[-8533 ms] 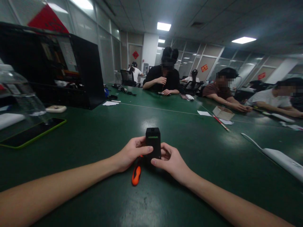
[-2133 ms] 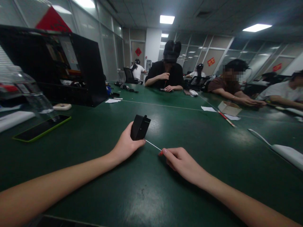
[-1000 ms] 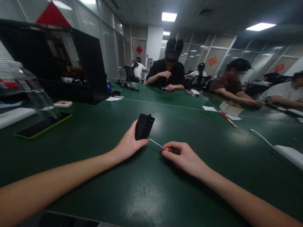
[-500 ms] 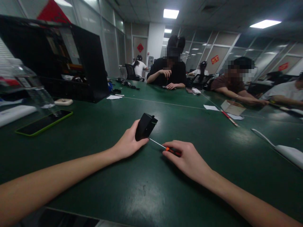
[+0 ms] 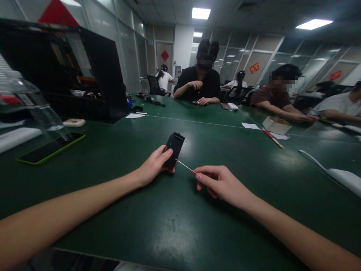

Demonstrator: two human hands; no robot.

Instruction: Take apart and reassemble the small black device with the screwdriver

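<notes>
Clasping small black rectangular box [image 5: 177, 142] in L hand [image 5: 153, 165]: thumb [image 5: 168, 153] laid across near face, other fingers [image 5: 169, 169] wrapped round behind & under lower end, tips partly showing below. Pinching thin silver metal screwdriver [image 5: 186, 166] in R hand [image 5: 222, 184], thumb & index pressed together at upper end of shaft, w/ speck of orange handle showing betw. them; remaining fingers curled loosely beneath, slightly spread. Rest of handle hidden by hand.

Position: approx. mid-view over smooth green bench [image 5: 126, 214], betw. both hands but seated in L, gripped at lower half & sticking out clear past thumb at upper half. Apart from R fingers, bridged only by shaft. Can't tell if lifted off bench or resting on it.

Orientation: tilted, long axis from lower L to upper R, top end pointing away & to R; narrow greenish strip near that end. Shaft sloping down to R from lower R edge of box to R fingers, roughly crosswise to long axis. Meeting box at tip; can't tell whether seated in anything.

Also on bench, L side: dark phone w/ lime-green rim [image 5: 52, 148], clear plastic bottle [image 5: 36, 99] just beside, open black computer case [image 5: 111, 75] behind.
</notes>
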